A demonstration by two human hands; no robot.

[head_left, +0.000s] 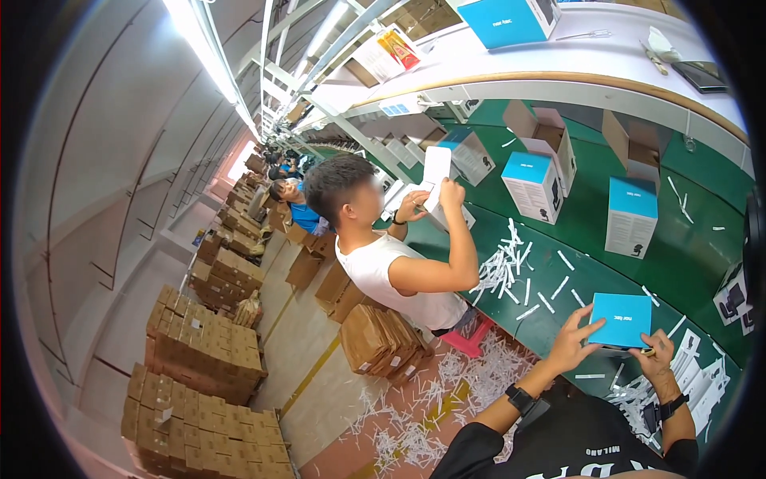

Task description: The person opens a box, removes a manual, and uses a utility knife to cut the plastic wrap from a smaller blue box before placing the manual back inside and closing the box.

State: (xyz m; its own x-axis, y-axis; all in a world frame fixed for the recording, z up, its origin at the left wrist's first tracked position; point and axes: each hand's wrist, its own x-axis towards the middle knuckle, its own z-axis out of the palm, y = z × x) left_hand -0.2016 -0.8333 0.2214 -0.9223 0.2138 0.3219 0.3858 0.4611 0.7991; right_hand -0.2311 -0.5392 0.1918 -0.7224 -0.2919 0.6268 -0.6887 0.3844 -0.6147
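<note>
A small carton point(621, 318) with a blue top is held between my two hands, over the near edge of the green bench point(511, 307). My left hand point(571, 342) grips its left side, with a finger lying across the top. At the lower right corner, the fingers of my right hand point(656, 361) are closed on the same carton. White paper strips point(552, 302) lie scattered beside it on the bench. To the right of my right hand are several flat white printed pieces point(702, 383), partly overlapping.
Two blue-and-white cartons point(633, 217) point(530, 188) stand farther back near open boxes point(550, 140). A co-worker in a white sleeveless top point(375, 263) handles a white box point(436, 166) at the left. A shelf point(598, 68) runs above. Stacked brown cartons point(207, 351) and paper scraps point(399, 423) cover floor areas.
</note>
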